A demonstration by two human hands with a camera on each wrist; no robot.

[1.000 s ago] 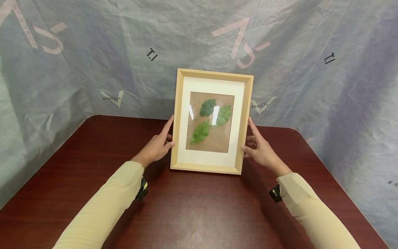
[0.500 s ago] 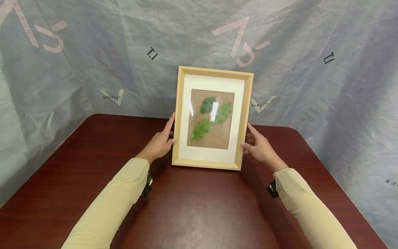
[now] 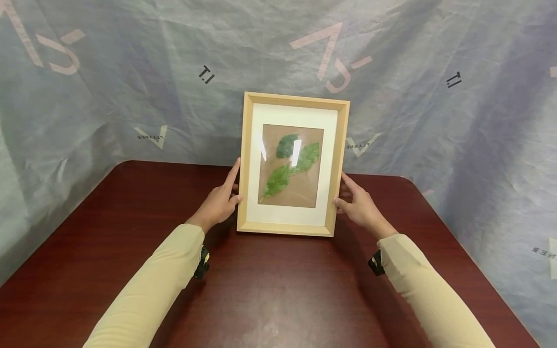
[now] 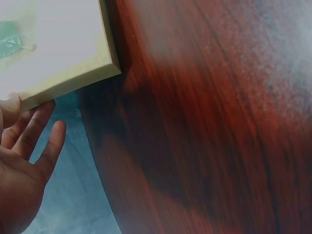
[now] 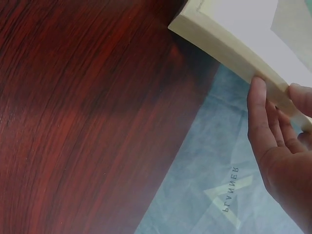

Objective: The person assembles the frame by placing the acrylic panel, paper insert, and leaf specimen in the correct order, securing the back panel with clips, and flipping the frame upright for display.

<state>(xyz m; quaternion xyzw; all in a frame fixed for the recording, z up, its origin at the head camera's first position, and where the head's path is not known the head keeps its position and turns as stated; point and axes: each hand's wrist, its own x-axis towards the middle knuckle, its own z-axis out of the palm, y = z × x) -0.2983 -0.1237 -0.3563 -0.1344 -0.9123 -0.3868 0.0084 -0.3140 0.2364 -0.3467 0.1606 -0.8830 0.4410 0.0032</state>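
In the head view a light wooden picture frame (image 3: 243, 159) stands almost upright over the table, tilted slightly. Inside it are a white mat and a brown picture with several green leaves (image 3: 277, 181). My left hand (image 3: 217, 203) grips the frame's left side, thumb at the front edge and fingers along the side. From the other side my right hand (image 3: 362, 205) holds it the same way, some fingers hidden behind. In the left wrist view the little finger of the left hand (image 4: 24, 165) stays off the frame. Whether the bottom edge touches the table I cannot tell.
A dark red wooden table (image 3: 278, 290) spreads beneath the frame and both arms. Grey cloth (image 3: 174, 72) with printed letters hangs behind and at both sides. Each wrist wears a black device (image 3: 202, 262) below a pale yellow sleeve (image 3: 148, 285).
The picture frame has shifted slightly away from me, with both hands still on it. My right fingers sit a little lower along its side. The head view has turned a bit.
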